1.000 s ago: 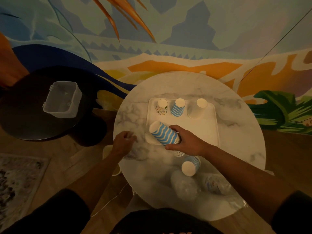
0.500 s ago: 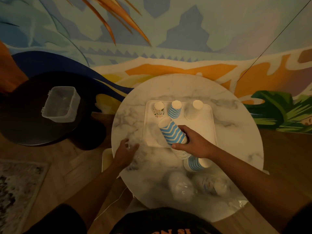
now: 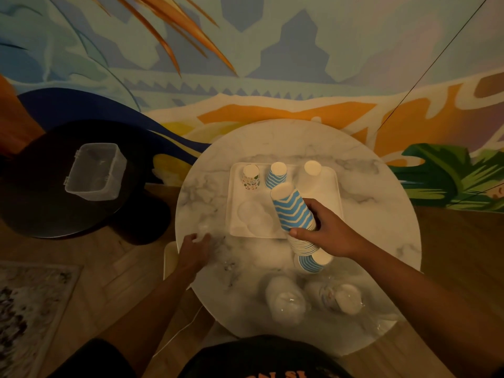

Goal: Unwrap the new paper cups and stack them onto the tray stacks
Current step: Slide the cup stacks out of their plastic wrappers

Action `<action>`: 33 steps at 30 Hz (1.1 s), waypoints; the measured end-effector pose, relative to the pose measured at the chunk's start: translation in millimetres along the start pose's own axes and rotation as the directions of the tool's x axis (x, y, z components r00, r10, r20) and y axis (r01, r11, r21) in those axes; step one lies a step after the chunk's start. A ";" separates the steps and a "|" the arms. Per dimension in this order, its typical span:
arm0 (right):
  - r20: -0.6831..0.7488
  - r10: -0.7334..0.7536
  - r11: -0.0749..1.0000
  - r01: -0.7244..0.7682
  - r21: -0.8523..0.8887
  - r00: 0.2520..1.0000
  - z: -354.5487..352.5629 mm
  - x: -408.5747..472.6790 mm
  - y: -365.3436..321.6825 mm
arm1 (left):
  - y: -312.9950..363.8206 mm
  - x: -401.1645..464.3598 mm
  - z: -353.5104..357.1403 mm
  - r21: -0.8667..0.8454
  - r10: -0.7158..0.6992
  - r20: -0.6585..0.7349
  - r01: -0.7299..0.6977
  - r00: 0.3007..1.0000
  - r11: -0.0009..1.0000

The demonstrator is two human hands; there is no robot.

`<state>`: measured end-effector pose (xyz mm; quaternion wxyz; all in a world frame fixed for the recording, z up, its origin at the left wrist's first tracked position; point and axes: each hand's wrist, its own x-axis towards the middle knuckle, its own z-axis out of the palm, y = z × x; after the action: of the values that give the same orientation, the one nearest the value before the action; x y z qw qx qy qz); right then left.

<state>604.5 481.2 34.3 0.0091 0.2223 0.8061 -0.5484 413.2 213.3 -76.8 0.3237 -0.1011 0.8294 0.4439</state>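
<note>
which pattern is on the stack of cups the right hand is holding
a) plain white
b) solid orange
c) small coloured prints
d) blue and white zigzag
d: the right hand grips a tilted stack of blue and white zigzag paper cups over the white rectangular tray.

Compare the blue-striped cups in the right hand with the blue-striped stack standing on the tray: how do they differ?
The held blue-striped stack is tilted, gripped by the right hand above the tray's near edge; the tray's blue-striped stack stands upright and free, between the patterned stack and the white stack. The held stack shows many nested rims at its lower end; the tray stack shows none. Both share blue-and-white wavy stripes, bases up.
</note>
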 end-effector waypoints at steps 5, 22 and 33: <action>-0.008 0.000 1.000 0.000 0.030 1.000 -4.7 -4.5 -1.2 | -16.6 -2.1 3.0 0.046 -0.031 0.234 0.021 0.972 0.999; -0.061 0.023 0.995 -0.017 0.101 0.998 -22.6 -34.4 18.9 | 14.4 -54.1 -5.4 0.351 0.447 0.044 -0.433 0.893 0.830; 0.117 0.066 0.992 -0.053 -0.115 0.991 -37.2 -47.6 47.0 | 22.1 -60.8 16.7 0.370 0.516 0.135 -0.527 0.846 0.765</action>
<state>673.3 511.8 20.0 0.0867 0.2119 0.8265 -0.5142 457.5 232.3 -30.5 0.2117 0.2059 0.8923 0.3415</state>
